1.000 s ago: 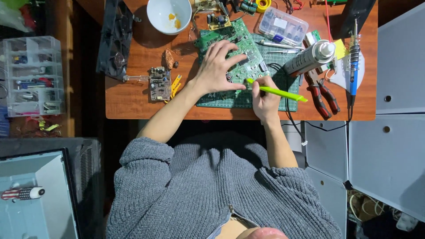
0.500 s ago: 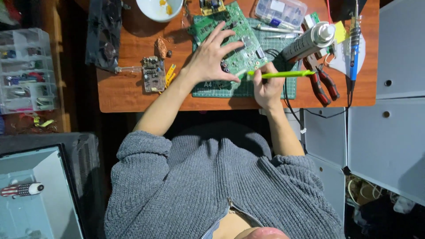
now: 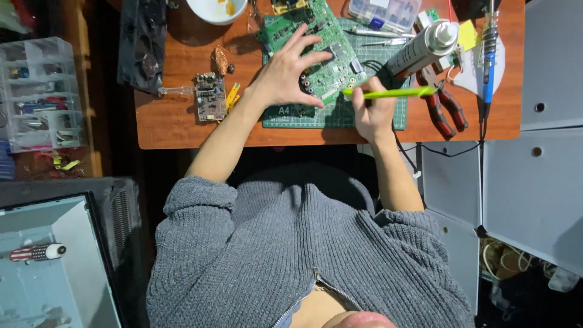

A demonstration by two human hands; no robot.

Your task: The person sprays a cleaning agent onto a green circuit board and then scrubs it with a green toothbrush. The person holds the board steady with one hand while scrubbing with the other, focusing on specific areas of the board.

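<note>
Now, from largest to smallest:
Desk: wooden table (image 3: 182, 121) bearing a green cutting mat (image 3: 340, 115).
Board: green circuit board (image 3: 316, 45) lies tilted on the mat.
Left hand: left hand (image 3: 285, 76) spread flat, pressing the board; better to keep it firm.
Right hand: right hand (image 3: 373, 112) clenched around a yellow-green tool (image 3: 388, 93), tip at the board edge; light, steady strokes seem wise.
Nearby: red pliers (image 3: 440, 112).
</note>
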